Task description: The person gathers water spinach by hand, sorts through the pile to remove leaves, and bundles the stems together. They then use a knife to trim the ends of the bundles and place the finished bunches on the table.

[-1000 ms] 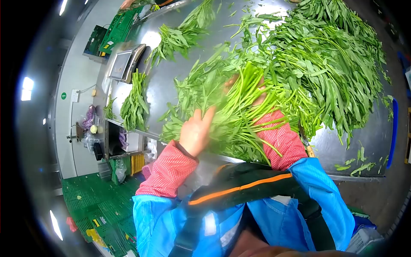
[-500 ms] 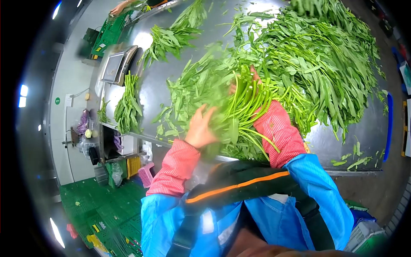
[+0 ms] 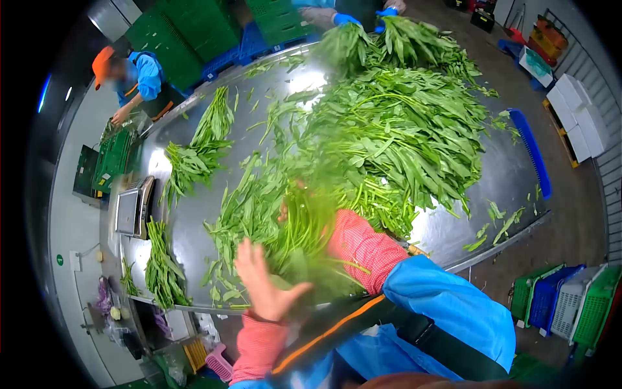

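Note:
A bunch of long green stems point(image 3: 304, 223), blurred by motion, stands roughly upright in my right hand point(image 3: 285, 209), which is mostly hidden behind it; a few fingers show at its left side. My left hand point(image 3: 264, 279) is beside the lower left of the bunch, fingers spread, with nothing in it. Loose leafy stems point(image 3: 236, 220) lie on the metal table behind my left hand. To the right is a large pile of leafy greens point(image 3: 408, 136).
Smaller bunches point(image 3: 162, 266) lie at the table's left, near a scale point(image 3: 134, 206). Across the table, blue-gloved hands point(image 3: 348, 19) hold greens. A person in an orange cap point(image 3: 146, 78) stands back left. A blue rail point(image 3: 530, 152) edges the right side; crates point(image 3: 564, 301) stand beyond.
The view has swung, bringing the co-workers and crates into sight. My left hand has turned more upright, still spread. The bunch stays in my right hand.

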Action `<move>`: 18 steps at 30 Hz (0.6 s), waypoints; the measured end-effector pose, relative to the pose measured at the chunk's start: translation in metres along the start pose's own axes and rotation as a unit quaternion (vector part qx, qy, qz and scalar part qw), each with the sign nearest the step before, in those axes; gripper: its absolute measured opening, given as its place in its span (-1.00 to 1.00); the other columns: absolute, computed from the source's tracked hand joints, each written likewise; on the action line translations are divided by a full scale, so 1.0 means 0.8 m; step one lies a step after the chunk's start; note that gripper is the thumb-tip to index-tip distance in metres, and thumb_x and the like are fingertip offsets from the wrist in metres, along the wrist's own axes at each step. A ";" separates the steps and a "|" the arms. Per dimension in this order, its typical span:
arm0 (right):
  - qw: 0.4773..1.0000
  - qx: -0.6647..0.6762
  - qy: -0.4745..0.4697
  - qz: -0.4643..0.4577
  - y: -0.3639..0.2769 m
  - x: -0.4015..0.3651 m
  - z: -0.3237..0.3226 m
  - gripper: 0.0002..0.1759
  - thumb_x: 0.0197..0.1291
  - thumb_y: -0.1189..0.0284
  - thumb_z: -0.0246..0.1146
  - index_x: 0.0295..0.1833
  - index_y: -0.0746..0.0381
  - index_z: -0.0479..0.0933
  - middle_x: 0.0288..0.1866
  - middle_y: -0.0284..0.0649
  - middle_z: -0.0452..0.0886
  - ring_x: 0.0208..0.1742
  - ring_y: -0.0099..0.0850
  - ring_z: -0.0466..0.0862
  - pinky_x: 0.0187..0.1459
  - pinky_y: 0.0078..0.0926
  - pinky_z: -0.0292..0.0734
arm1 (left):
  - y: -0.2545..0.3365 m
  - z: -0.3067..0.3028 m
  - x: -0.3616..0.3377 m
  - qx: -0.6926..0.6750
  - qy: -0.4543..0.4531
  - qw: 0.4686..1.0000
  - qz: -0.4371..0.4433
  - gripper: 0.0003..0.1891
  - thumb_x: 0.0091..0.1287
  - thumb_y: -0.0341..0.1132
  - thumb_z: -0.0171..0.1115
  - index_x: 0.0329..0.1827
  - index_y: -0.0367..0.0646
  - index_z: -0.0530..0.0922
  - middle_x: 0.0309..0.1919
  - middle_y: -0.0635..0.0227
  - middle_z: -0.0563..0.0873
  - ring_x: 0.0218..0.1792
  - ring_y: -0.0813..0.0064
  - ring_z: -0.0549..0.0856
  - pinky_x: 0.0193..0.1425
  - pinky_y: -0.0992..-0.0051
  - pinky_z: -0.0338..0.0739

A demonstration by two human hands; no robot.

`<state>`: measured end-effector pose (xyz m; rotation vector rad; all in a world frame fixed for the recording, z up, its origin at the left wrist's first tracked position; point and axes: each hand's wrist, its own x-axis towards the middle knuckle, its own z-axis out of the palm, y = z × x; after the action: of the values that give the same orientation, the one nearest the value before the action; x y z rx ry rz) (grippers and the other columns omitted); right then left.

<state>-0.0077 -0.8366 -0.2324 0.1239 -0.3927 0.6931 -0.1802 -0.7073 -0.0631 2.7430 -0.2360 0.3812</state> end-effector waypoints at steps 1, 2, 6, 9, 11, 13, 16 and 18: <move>0.999 0.019 -0.018 0.020 -0.003 0.001 0.009 -0.41 0.33 0.17 0.15 0.45 -0.02 0.25 0.11 0.06 0.51 0.21 -0.05 0.51 0.32 0.06 0.35 | 0.020 0.010 -0.002 0.034 -0.013 0.999 0.035 0.28 -0.33 0.24 0.57 0.48 -0.19 0.13 0.47 -0.14 0.12 0.48 -0.13 0.09 0.48 -0.13 -0.07; 0.999 0.038 -0.010 0.028 -0.004 0.001 0.011 -0.45 0.35 0.13 0.13 0.40 0.00 0.29 0.10 0.06 0.52 0.18 0.00 0.53 0.27 0.09 0.40 | 0.043 0.021 -0.001 0.046 -0.070 0.996 0.016 0.21 -0.32 0.21 0.58 0.42 -0.18 0.19 0.47 -0.21 0.07 0.48 -0.20 0.08 0.44 -0.26 -0.13; 0.996 0.032 -0.038 -0.071 0.022 0.013 0.005 -0.49 0.38 0.03 0.10 0.33 0.03 0.36 0.10 0.04 0.55 0.09 0.05 0.59 0.12 0.11 0.55 | 0.058 0.078 -0.008 0.091 -0.094 0.990 0.049 0.02 -0.29 0.01 0.59 0.30 -0.13 0.31 0.46 -0.29 0.05 0.47 -0.24 0.08 0.42 -0.32 -0.15; 0.995 -0.018 -0.043 -0.091 0.021 0.019 0.003 -0.45 0.38 0.02 0.10 0.38 0.01 0.28 0.08 0.05 0.57 0.04 0.00 0.63 0.04 0.06 0.61 | 0.044 0.103 0.003 0.211 -0.014 0.974 0.084 -0.10 -0.10 -0.08 0.51 0.32 -0.17 0.27 0.45 -0.31 0.05 0.46 -0.25 0.10 0.42 -0.30 -0.10; 0.993 -0.050 0.055 -0.086 0.021 0.012 0.016 -0.49 0.36 -0.02 0.09 0.25 0.04 0.41 -0.05 0.00 0.63 -0.06 -0.05 0.66 -0.06 0.00 0.65 | 0.041 0.096 0.021 0.107 0.028 0.994 0.005 -0.24 0.00 -0.16 0.41 0.30 -0.13 0.31 0.42 -0.27 0.15 0.43 -0.24 0.18 0.40 -0.32 -0.05; 0.983 -0.071 0.168 -0.035 0.018 0.010 0.030 -0.47 0.32 -0.10 0.10 0.10 0.10 0.53 -0.17 -0.07 0.68 -0.19 -0.13 0.69 -0.17 -0.07 0.67 | 0.026 0.084 0.032 0.058 0.022 0.997 -0.040 0.01 -0.06 -0.19 0.52 0.42 -0.34 0.11 0.43 -0.29 0.10 0.43 -0.22 0.16 0.47 -0.06 0.03; 0.948 -0.032 0.303 0.096 0.007 0.036 0.036 -0.40 0.26 -0.17 0.11 0.03 0.14 0.56 -0.24 -0.16 0.68 -0.30 -0.21 0.68 -0.27 -0.14 0.66 | 0.000 0.071 0.043 -0.212 -0.004 0.965 -0.151 0.14 -0.04 -0.33 0.55 0.52 -0.33 -0.10 0.43 -0.17 0.19 0.40 0.01 0.31 0.44 0.20 0.24; 0.927 -0.043 0.358 0.102 0.007 0.040 0.071 -0.38 0.26 -0.19 0.10 0.03 0.15 0.55 -0.27 -0.21 0.66 -0.33 -0.26 0.66 -0.29 -0.20 0.65 | -0.032 0.067 0.043 -0.411 -0.066 0.871 -0.260 0.18 -0.02 -0.43 0.54 0.54 -0.32 -0.21 0.44 -0.07 0.22 0.39 0.19 0.34 0.42 0.33 0.29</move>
<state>-0.0065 -0.8266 -0.1677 -0.2572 0.2737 0.8727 -0.1300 -0.7075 -0.1096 1.8709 0.2610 -0.0649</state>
